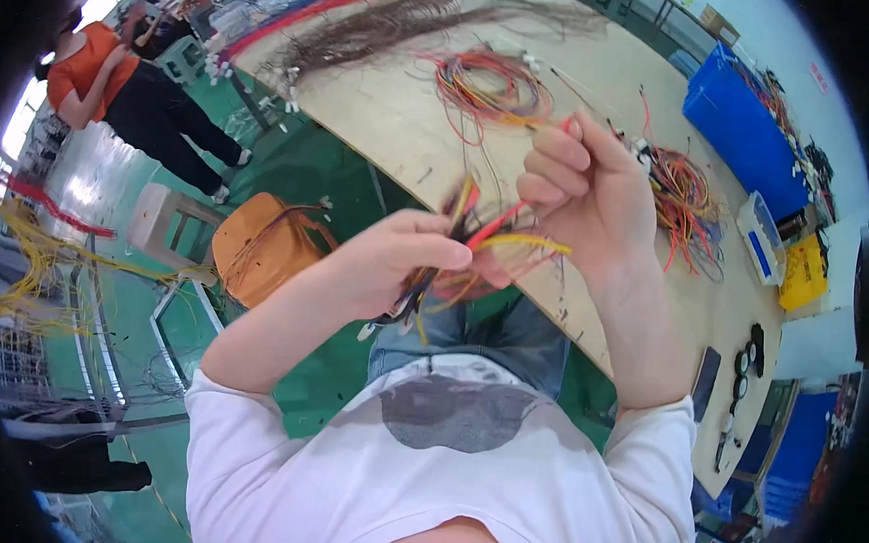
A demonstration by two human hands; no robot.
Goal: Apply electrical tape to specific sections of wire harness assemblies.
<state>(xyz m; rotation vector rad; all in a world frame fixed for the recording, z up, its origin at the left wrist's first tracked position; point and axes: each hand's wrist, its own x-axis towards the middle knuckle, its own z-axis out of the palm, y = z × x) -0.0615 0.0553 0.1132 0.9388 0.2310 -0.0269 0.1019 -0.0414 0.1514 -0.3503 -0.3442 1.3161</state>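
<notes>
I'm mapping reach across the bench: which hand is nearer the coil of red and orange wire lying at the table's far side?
Right. The right hand is raised just below the coil, fingertips near it. The left hand sits lower and further left, gripping the wire bundle.

Two bare hands raised close together, forearms coming up from white sleeves.
The left hand (387, 255) is curled closed, fingers pointing right; the right hand (590, 196) pinches with bent fingers, palm turned leftward.
</notes>
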